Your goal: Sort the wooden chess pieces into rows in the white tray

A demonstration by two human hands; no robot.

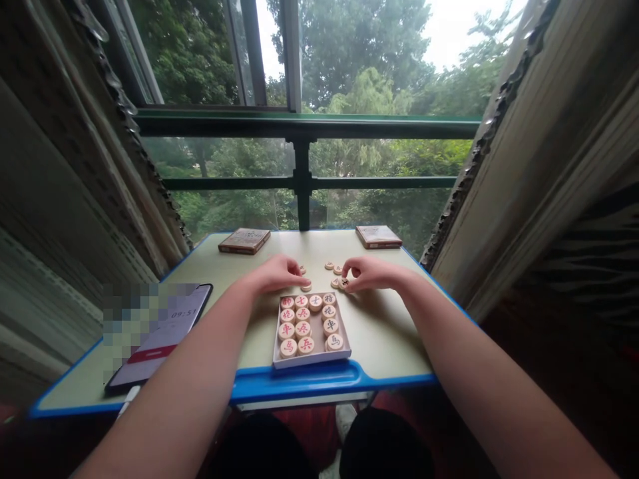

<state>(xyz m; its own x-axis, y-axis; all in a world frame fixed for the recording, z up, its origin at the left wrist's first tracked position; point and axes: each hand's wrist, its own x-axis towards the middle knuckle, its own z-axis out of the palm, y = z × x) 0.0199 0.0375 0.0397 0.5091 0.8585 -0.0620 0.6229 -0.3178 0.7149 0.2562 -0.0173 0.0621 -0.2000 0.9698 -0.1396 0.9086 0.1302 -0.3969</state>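
In the head view, my left hand [280, 273] is just beyond a shallow box, its fingers curled closed on a round wooden Chinese chess piece [306, 287]. A second piece shows behind these fingers. Over to the right, my right hand [368, 273] pinches a Chinese chess piece with a dark character [345, 283], and a few more loose pieces [329, 265] lie around its fingertips. Between my forearms sits the open white box [312, 363], holding rows of pieces. Red-marked pieces [305, 344] fill its left side; dark-marked ones [331, 325] line the right, with a gap between.
The pale table [399, 339] has a blue edge with a molded tray [299, 382] at the front. A phone or tablet [164, 339] with a cable lies at left. Two flat boxes, one left [244, 241] and one right [378, 237], stand near the window railing [302, 166].
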